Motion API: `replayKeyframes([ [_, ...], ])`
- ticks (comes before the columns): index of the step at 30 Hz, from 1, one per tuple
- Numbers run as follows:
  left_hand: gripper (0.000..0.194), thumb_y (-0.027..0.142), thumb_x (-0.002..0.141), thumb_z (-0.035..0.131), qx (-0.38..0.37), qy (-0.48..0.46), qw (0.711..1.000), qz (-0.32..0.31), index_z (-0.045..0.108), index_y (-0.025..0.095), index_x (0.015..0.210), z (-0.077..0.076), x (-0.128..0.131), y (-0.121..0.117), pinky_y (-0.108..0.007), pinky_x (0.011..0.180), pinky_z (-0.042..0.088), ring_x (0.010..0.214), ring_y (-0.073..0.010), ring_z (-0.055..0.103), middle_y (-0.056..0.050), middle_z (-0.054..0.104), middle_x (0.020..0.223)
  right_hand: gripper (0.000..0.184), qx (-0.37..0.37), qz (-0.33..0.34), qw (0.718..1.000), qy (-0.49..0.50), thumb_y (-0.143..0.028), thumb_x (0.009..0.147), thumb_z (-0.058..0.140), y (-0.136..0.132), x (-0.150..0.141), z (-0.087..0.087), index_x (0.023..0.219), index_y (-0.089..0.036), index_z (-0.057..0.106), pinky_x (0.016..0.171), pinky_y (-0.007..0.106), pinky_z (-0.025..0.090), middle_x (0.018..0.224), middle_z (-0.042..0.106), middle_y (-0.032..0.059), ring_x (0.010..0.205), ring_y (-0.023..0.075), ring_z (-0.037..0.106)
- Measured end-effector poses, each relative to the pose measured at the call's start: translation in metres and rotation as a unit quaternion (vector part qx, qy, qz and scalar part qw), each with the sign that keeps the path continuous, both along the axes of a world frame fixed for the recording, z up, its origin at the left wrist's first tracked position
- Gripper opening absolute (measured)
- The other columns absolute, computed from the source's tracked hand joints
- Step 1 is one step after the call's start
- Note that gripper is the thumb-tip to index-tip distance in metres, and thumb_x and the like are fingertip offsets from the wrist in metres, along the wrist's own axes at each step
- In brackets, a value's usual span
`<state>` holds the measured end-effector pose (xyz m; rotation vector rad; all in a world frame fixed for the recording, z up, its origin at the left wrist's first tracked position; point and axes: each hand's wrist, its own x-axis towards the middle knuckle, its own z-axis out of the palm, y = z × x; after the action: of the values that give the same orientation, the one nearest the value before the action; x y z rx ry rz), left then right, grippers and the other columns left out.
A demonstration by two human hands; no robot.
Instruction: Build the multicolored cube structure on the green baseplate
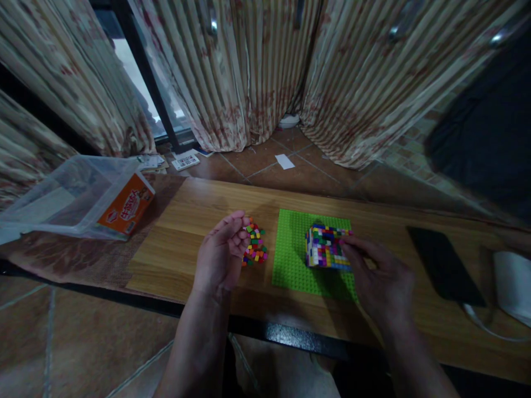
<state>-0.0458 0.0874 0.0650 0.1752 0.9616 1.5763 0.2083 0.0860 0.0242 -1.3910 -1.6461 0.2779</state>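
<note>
A block structure of many-coloured toy bricks (pixel 326 251) stands on a bright green studded baseplate (pixel 290 254). My right hand (pixel 379 279) is at the right side of this structure, thumb and fingertips pinched on a small brick, reddish or pink, at its top edge. Left of the baseplate lies a loose heap of small coloured bricks (pixel 256 249). Beside and partly over that heap, my left hand (pixel 222 251) is held palm up with the fingers curled in. Whatever those fingers may hold is hidden.
A clear plastic bin (pixel 78 221) with an orange label stands at the left end of the wooden table (pixel 174 237). To the right lie a black phone (pixel 446 265), a white cable (pixel 489 329) and a white device (pixel 512 284). Striped curtains (pixel 232 83) hang behind.
</note>
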Motion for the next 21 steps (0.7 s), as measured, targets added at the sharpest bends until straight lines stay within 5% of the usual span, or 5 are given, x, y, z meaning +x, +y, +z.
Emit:
replayKeyframes([
  [13,0.013,0.007,0.075,0.067,0.003,0.018,1.0,-0.018,0.068,0.01,0.087,0.0,0.005,0.002,-0.013,0.051,0.047,0.052,-0.0035,0.052,0.0,0.066,0.074,0.015,-0.02,-0.026,0.999,-0.028,-0.041,0.086,0.069,0.013,0.008,-0.019,0.088,-0.031,0.08,0.096,0.049,0.046,0.119,0.064,0.0058,0.114,0.0267,0.055],
  [21,0.012,0.007,0.075,0.067,0.003,0.017,1.0,-0.021,0.068,0.01,0.087,0.0,0.005,0.001,-0.013,0.051,0.047,0.053,-0.0035,0.053,0.0,0.066,0.074,0.015,-0.046,-0.005,0.998,0.033,-0.042,0.083,0.072,0.017,0.006,-0.022,0.087,-0.03,0.079,0.098,0.051,0.046,0.12,0.064,0.0056,0.112,0.0256,0.058],
])
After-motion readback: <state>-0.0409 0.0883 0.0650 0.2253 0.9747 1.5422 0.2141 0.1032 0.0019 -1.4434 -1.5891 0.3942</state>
